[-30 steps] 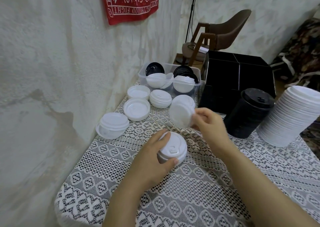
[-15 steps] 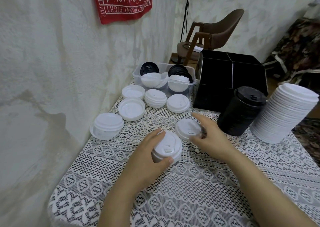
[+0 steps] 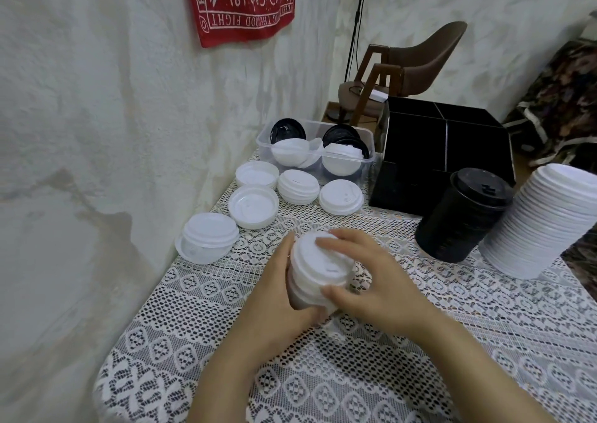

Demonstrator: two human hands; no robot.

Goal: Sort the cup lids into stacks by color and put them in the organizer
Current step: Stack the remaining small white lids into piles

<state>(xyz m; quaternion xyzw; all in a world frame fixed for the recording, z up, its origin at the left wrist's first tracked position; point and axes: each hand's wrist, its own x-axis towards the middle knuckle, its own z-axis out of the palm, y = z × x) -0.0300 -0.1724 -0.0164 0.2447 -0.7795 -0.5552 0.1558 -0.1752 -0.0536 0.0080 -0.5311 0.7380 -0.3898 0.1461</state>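
Short stack of white plastic cup lids (image 3: pixel 318 272) sits centre of the table on the white lace tablecloth (image 3: pixel 355 374), held between both hands. Left hand (image 3: pixel 277 298) wraps its left side, fingers curled round it, thumb up along the edge. Right hand (image 3: pixel 374 282) grips it too: fingers lie bent over the top lid, thumb presses the near side. Tall leaning stack of white lids (image 3: pixel 546 225) stands at far right, with the black stack of lids (image 3: pixel 465 219) just beside it on its left. Black compartmented organizer box (image 3: pixel 468 138) is behind those. Clear plastic bin (image 3: pixel 263 144) at the wall holds mixed black and white lids. Five loose white lid piles (image 3: pixel 253 206) lie between bin and hands, well apart from the organizer.
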